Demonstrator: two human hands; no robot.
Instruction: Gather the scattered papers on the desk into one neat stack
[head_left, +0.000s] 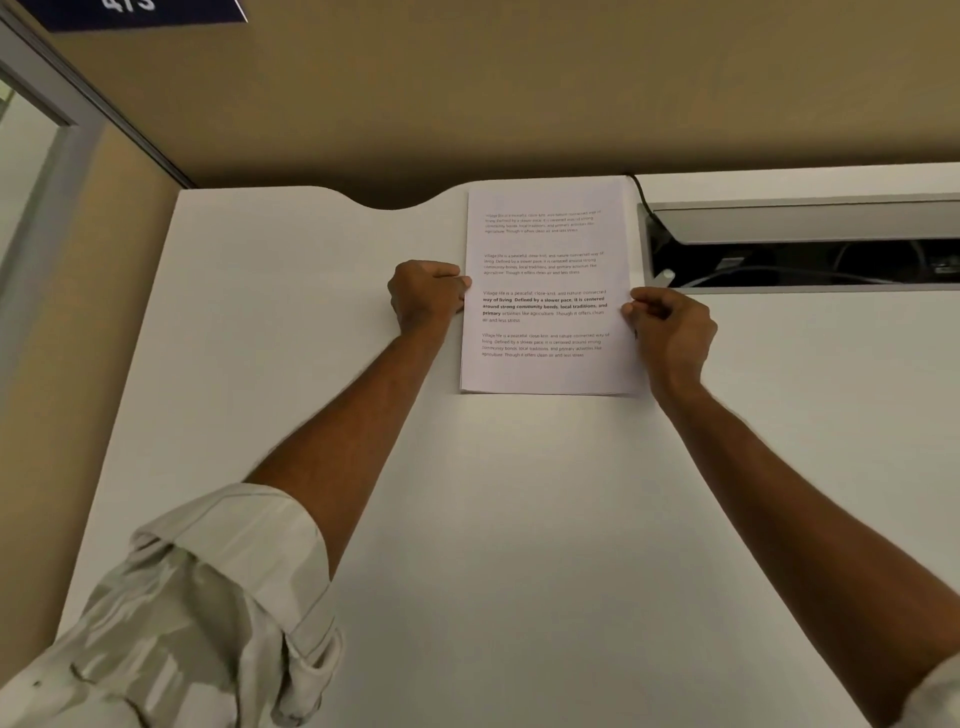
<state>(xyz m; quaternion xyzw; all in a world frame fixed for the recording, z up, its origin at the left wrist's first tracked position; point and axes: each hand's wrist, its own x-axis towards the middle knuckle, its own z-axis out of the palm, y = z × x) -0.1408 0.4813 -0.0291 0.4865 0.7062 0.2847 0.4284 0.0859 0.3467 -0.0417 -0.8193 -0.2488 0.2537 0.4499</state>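
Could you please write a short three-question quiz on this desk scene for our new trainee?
1. True or false: loose sheets lie scattered across the desk.
2. Which hand touches the paper stack's edge nearest the open cable tray? A) left hand B) right hand
3. Fill in: the printed text on the top sheet is set in ___ paragraphs.

Key
1. False: only one squared stack shows.
2. B: the right hand; the left hand is at the opposite edge.
3. Four.
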